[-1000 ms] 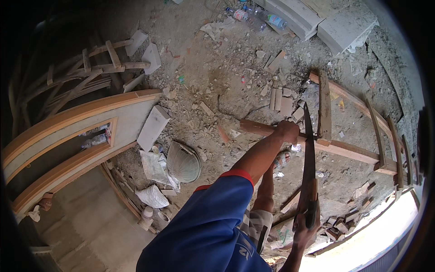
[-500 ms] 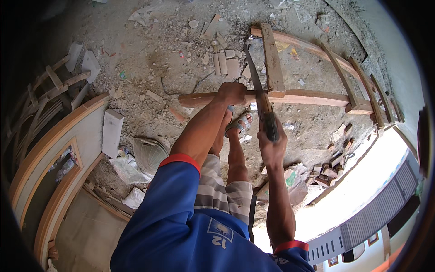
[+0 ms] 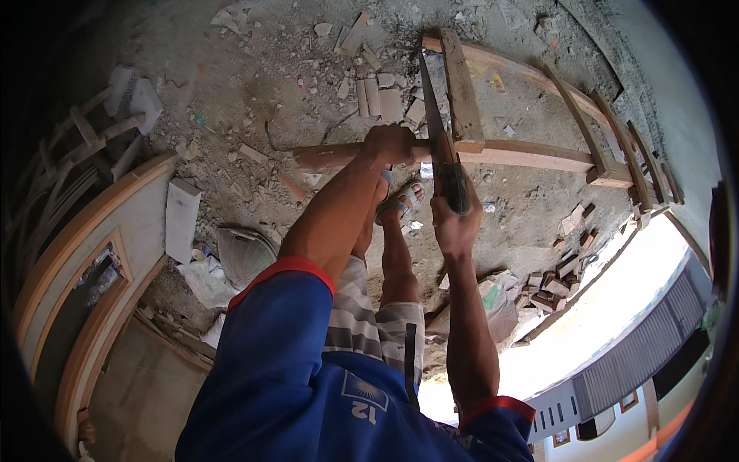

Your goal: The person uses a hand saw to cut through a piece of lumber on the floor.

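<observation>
The left hand [image 3: 389, 145] is closed over the wooden rail [image 3: 531, 152], toward the rail's left end, while the right hand [image 3: 456, 225], on the rail's near side, has its fingers wrapped around the handle of a handsaw [image 3: 433, 100]. The saw lies across the rail, just right of the left hand's hold, its blade reaching past the rail's far side; whether its teeth sit in a cut, I cannot tell. A wooden crosspiece [image 3: 463, 92] extends from the rail's far side, and flat pieces [image 3: 377, 98] lie beyond the rail
</observation>
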Demonstrator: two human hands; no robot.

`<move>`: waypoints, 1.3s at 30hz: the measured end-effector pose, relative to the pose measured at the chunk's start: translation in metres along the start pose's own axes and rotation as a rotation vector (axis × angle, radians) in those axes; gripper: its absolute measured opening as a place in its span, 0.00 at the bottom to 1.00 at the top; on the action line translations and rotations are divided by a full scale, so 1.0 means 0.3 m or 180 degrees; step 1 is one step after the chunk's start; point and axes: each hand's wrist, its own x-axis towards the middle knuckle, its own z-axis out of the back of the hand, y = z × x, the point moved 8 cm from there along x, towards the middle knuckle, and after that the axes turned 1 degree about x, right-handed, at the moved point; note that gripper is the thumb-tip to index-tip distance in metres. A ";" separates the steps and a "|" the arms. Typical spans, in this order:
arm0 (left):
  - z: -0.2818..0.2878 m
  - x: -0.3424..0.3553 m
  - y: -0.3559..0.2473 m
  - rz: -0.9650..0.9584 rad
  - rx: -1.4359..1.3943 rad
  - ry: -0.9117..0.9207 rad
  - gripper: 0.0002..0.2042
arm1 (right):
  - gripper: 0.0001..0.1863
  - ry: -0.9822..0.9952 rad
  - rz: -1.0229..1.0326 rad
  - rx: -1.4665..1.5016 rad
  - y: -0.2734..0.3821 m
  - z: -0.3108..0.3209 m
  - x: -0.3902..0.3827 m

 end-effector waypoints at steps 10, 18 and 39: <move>0.020 -0.021 0.038 0.0267 0.0049 0.0016 0.22 | 0.34 0.0308 -0.0220 -0.0651 0.081 0.344 -0.667; 0.007 -0.008 0.039 0.0263 0.0017 0.0201 0.24 | 0.29 0.0091 -0.0194 0.0286 -0.088 0.053 -0.184; 0.031 -0.037 0.029 0.0180 -0.0002 0.0073 0.21 | 0.36 0.0382 -0.0522 -0.0044 0.026 0.260 -0.484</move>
